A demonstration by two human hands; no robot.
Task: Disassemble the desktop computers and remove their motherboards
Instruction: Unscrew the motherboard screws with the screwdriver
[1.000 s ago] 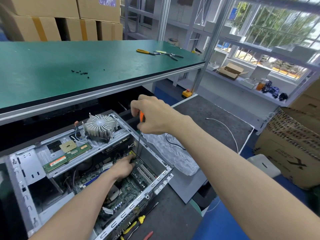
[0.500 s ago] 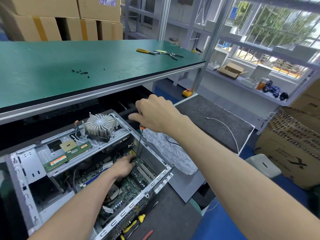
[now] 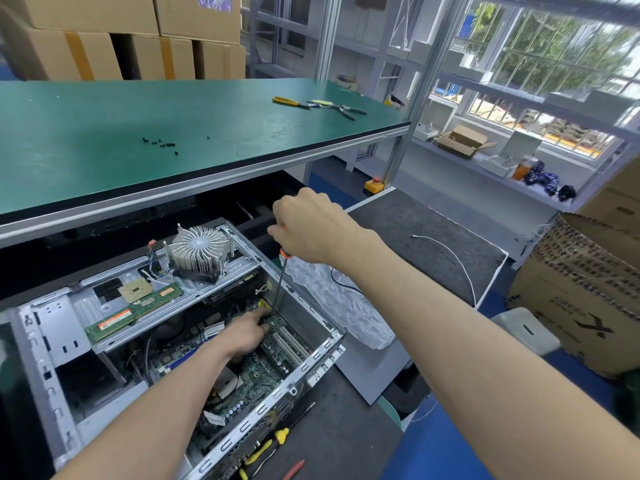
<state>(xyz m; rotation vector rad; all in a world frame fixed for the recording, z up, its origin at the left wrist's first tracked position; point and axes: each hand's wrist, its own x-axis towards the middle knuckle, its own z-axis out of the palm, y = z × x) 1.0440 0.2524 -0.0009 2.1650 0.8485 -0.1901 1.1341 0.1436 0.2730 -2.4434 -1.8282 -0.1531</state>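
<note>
Unscrewing: the right hand, at centre frame, was clenched around the orange handle of a screwdriver, its shaft running down into the open computer case at lower left.
Tip: it met the motherboard near the case's far wall, beside a yellow connector; the screw itself was too small to make out.
Left hand: the left hand lay inside the case, fingers extended onto the board right at the tip, pinching nothing that could be seen.
Motherboard: still seated in the bottom of the case, lower centre of the frame.
Slip risk: judged likely if the long shaft leaned; the tip could cam out and gouge board traces or jab the fingertip beside it.
Lost screw: once freed it could drop among the components, since the steadying finger covered the spot.
Loose parts: a heatsink, a RAM stick and a CPU chip sat unfixed on the case's upper ledge, centre left; a jolt to the case might tip them onto the board.
Edges: the bare forearm crossed the sheet-metal rim, so a quick pull-back could scrape it.
</note>
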